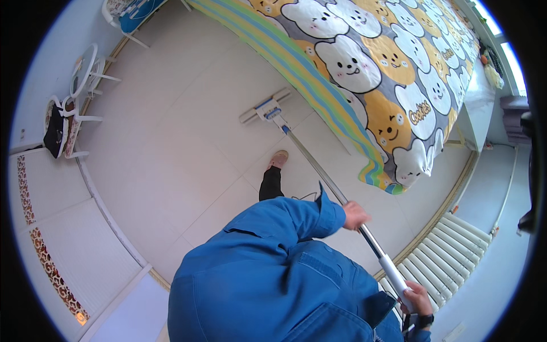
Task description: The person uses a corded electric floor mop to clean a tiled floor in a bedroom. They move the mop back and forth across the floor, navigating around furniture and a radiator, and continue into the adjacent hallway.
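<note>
"Head view, from the grip outward: state of each?"

"Left grip [354, 215]: closed round the metal pole of a flat-headed mop [316, 166], partway along it; its outline is slightly blurred. Right grip [419, 299]: closed on the white handle sleeve [396, 279], toward the upper end."

"Step in hand?"

"By my reading from this side of the room, a floor-wiping stroke: both grips loaded, mop head [269, 109] laid out ahead."

"Requirement for the next move?"

"I would specify: hold the right grip as the pivot, guide with the left, and keep the head flat. Steer its right end clear of the hanging cloth; a snag there is the likely fault."

"Arm pose?"

"Left arm: bent, crossing the front of the body, blue sleeve [329, 215] reaching the wrist. Right: low at the right side, dark wristband [425, 320] fitted; most of that arm is out of sight. Pole: slanted forward and to the left."

"Position of the far end?"

"On the pale floor [188, 114], beyond the shoe [278, 160]. Its right end lies just beside the striped border [325, 101] of the bear-patterned bed cover [347, 62]; contact cannot be determined. Outermost: a white radiator [450, 251], near the right grip."
</note>
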